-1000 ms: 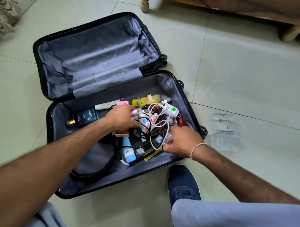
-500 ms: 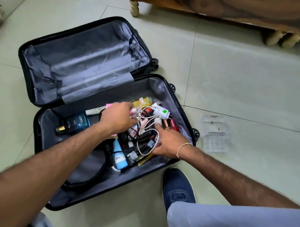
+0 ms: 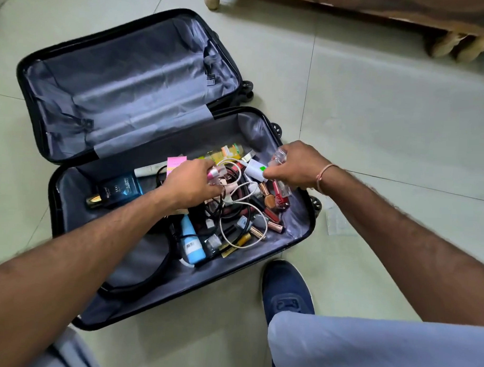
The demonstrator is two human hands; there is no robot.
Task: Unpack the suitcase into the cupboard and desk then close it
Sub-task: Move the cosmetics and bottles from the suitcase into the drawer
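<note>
The suitcase (image 3: 145, 103) lies wide open on the tiled floor (image 3: 375, 111), its grey-lined lid half bare and the near half heaped with small things. The left hand (image 3: 191, 184) is down in that heap with its fingers curled round a small pink-capped bottle (image 3: 215, 174), close to the tangle of white cable (image 3: 242, 208) and black cords. The right hand (image 3: 296, 168) is lifted over the right end of the case and pinches a few small clear vials (image 3: 280, 157); a thread band circles its wrist. Under it lie nail polish bottles and lip tubes, with a white charger plug (image 3: 253, 170) just beside its fingertips. A dark blue perfume bottle (image 3: 115, 191) rests toward the left side, a pale blue tube (image 3: 192, 243) lies nearer the front edge, and a yellow bottle (image 3: 226, 154) sits against the back wall next to a pink sticky-note pad (image 3: 175, 163). A blue shoe (image 3: 286, 292) stands on the floor just in front of the case.
</note>
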